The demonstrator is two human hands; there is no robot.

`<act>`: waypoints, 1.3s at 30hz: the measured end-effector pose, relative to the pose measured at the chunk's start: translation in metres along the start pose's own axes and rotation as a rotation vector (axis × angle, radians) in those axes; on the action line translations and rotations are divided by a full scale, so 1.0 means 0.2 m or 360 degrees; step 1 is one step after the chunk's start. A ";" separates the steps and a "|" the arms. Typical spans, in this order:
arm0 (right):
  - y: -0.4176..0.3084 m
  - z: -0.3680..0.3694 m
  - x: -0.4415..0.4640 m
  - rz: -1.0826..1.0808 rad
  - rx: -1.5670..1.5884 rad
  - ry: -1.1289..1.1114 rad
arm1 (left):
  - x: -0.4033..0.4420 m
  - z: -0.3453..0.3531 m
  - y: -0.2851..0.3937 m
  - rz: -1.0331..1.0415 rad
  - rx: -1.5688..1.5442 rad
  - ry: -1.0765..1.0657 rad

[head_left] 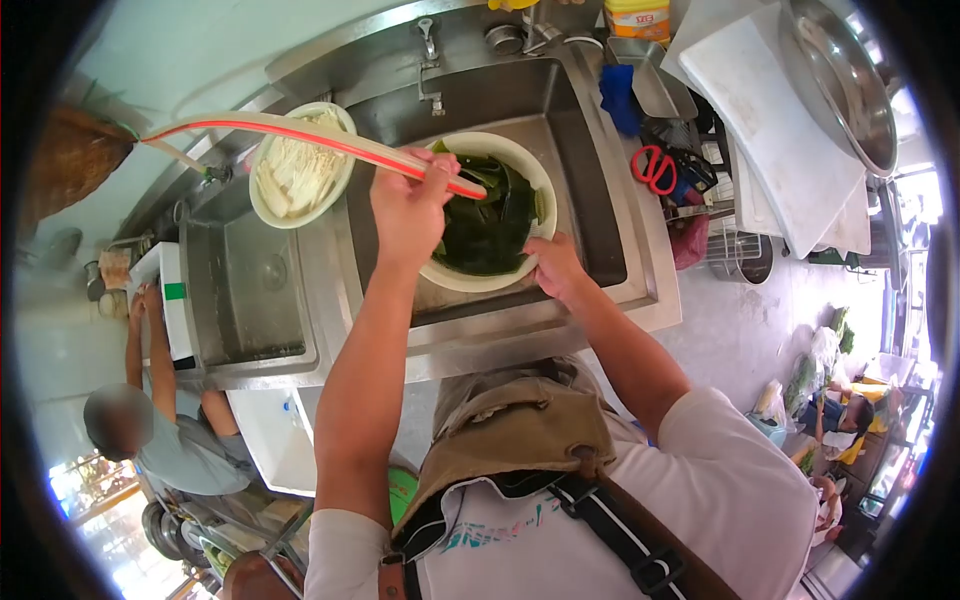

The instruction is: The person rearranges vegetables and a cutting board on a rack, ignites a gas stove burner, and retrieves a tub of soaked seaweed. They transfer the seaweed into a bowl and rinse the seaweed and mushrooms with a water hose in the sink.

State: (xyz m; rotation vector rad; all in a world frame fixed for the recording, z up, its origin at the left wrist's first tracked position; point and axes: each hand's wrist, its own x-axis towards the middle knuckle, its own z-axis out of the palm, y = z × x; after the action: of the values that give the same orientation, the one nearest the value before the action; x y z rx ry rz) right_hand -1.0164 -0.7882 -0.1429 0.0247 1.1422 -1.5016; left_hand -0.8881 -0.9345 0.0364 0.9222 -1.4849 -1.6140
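My left hand [410, 212] is wrapped round a pale hose [300, 142] with a red stripe, near its end. The hose's mouth points down over dark green sheets of seaweed [490, 235] in a round cream bowl [546, 185]. Whether water is running from it I cannot tell. My right hand [556, 268] pinches the bowl's near right rim, thumb over the edge; its other fingers are partly hidden. The bowl stands in the right basin of a steel sink [600, 215].
Left of the bowl, a second bowl [345, 120] holds pale thin strands. A tap [428, 75] stands behind the basin. Red-handled scissors [653, 170], a steel tray [650, 80] and white boards [770, 110] lie to the right. A co-worker [190, 440] is at the left.
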 end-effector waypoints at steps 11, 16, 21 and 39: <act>0.00 -0.02 -0.02 -0.0029 0.0146 0.0228 | -0.24 -0.10 0.04 -0.0166 -0.0071 -0.0016; -0.04 -0.12 0.10 -0.0177 -0.0034 0.0236 | -0.29 -0.24 -0.06 -0.0156 0.0100 0.0125; -0.09 -0.02 0.07 -0.0165 0.0076 0.0318 | -0.23 -0.14 -0.03 -0.0100 -0.0137 0.0046; 0.03 0.04 -0.05 0.0027 -0.0116 0.0017 | -0.01 -0.02 -0.09 0.0023 -0.0046 -0.0018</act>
State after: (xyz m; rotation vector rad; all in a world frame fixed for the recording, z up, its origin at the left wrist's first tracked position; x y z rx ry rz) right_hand -1.0045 -0.7837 -0.1365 -0.0076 1.2016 -1.4457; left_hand -0.8851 -0.9326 0.0183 0.8854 -1.4687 -1.6284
